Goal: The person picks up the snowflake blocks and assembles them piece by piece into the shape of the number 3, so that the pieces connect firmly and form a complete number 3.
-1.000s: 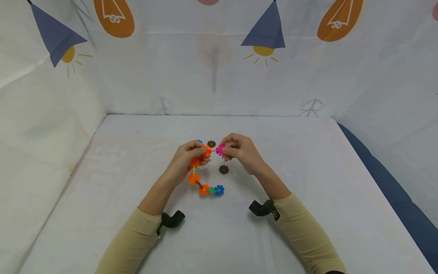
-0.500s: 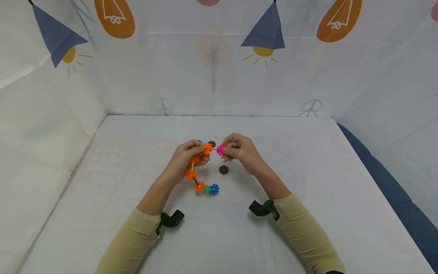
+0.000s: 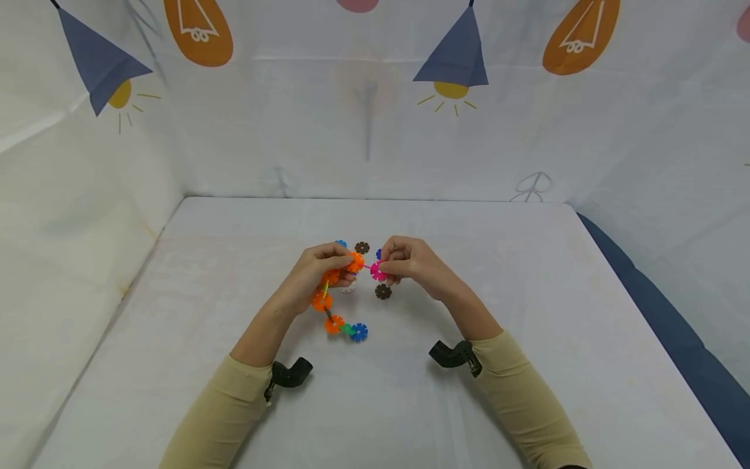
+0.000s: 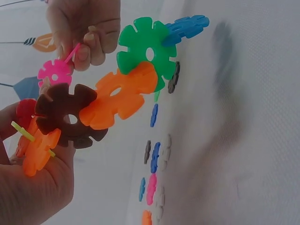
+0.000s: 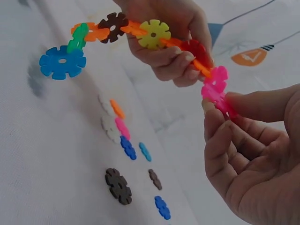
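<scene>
A chain of interlocking notched plastic discs hangs from my left hand (image 3: 313, 277). The thumb and fingers there pinch an orange disc (image 3: 354, 262) near the chain's upper end. My right hand (image 3: 413, 264) pinches a pink disc (image 3: 377, 271) between thumb and fingertips. In the right wrist view another pink disc (image 5: 216, 80) links it to the orange one. Down the hanging part, the left wrist view has a brown disc (image 4: 58, 105), an orange disc (image 4: 133, 101), a green disc (image 4: 133, 44) and, at the free end, a blue disc (image 4: 190, 28). The left fingers partly cover the chain.
Loose discs lie on the white table (image 3: 498, 273) beneath and behind the hands. Among them are two brown discs, one nearer (image 3: 383, 291) and one farther (image 3: 362, 247). Others are a white disc (image 5: 110, 130), a loose pink disc (image 5: 122, 128) and several blue ones.
My right hand has come slightly down toward me with the pink disc, and a dark blue disc now shows beside it. The chain's free end has swung left. Both grips stay the same.
</scene>
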{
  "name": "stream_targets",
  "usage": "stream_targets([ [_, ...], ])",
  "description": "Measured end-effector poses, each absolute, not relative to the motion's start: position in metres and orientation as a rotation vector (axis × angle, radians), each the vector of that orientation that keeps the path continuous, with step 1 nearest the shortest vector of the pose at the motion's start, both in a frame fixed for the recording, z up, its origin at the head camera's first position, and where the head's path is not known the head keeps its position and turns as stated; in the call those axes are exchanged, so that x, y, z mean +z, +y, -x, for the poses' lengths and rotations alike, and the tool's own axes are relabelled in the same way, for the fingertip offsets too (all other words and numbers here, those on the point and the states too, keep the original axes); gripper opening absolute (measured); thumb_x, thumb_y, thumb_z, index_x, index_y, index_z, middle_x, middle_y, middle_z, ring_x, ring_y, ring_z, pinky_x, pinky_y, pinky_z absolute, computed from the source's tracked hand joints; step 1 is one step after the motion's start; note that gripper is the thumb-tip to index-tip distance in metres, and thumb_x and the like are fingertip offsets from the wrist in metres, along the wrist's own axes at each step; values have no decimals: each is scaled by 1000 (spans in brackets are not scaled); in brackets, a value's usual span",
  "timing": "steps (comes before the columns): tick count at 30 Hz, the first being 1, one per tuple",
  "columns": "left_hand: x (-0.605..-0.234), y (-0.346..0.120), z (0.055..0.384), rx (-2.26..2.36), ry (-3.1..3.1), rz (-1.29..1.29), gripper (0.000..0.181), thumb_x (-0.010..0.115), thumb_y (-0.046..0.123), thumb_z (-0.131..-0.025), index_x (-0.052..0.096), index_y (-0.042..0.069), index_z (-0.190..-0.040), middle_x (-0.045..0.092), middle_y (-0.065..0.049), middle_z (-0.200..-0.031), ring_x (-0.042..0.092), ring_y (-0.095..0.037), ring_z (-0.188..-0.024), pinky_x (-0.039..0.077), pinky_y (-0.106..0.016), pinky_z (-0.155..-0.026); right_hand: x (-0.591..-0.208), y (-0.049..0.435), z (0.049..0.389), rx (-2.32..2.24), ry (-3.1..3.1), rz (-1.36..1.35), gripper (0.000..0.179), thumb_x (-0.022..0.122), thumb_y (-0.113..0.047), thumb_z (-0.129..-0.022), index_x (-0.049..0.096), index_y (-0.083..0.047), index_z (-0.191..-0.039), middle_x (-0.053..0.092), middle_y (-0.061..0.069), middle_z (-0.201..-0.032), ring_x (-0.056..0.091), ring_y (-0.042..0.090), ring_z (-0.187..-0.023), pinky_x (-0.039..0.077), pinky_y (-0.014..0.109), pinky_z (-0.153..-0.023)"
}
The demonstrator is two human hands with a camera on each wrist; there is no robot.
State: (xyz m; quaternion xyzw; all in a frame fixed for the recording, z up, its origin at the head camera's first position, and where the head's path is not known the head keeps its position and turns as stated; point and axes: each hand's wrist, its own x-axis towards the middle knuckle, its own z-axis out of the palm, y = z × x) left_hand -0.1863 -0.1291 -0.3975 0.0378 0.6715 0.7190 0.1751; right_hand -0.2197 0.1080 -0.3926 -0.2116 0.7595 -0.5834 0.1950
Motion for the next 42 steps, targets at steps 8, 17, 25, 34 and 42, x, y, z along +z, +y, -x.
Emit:
stream_targets([
  [8, -398, -130, 186, 1929, 1925, -110, 20, 59, 19, -99, 62, 1, -107, 63, -7, -95, 66, -16, -72, 61, -27, -76, -391, 110, 219, -1485, 2127, 639, 12, 65, -16, -92, 69, -5, -95, 66, 3, -76, 55, 29, -66, 51, 38, -64],
  [17, -397, -131, 186, 1854, 1965, -140, 22, 59, 20, -99, 62, 0, -109, 65, -7, -95, 66, -17, -75, 61, -30, -80, -398, 118, 227, -1483, 2216, 586, 24, 64, -26, -95, 67, -2, -95, 62, 17, -79, 54, 25, -66, 50, 38, -64],
  [25, -399, -134, 186, 1811, 2010, -143, 24, 58, 20, -99, 62, -1, -110, 64, -6, -94, 65, -15, -74, 60, -27, -77, -415, 126, 239, -1342, 2349, 500, 25, 66, -19, -92, 68, 1, -106, 67, 13, -89, 61, 24, -74, 53, 36, -67],
  [34, -400, -136, 186, 1720, 2071, -166, 22, 60, 22, -98, 64, 2, -106, 60, -5, -90, 62, -21, -74, 56, -27, -70, -426, 110, 234, -888, 2520, 649, 39, 78, -15, -81, 66, -9, -117, 64, 8, -100, 58, 20, -92, 51, 29, -77],
  [42, -401, -135, 186, 1692, 2094, -187, 18, 59, 18, -97, 64, 3, -103, 60, -6, -86, 60, -27, -76, 56, -31, -72, -432, 99, 229, -760, 2558, 765, 27, 76, -5, -80, 67, -9, -106, 61, 3, -84, 55, 17, -80, 49, 25, -69],
])
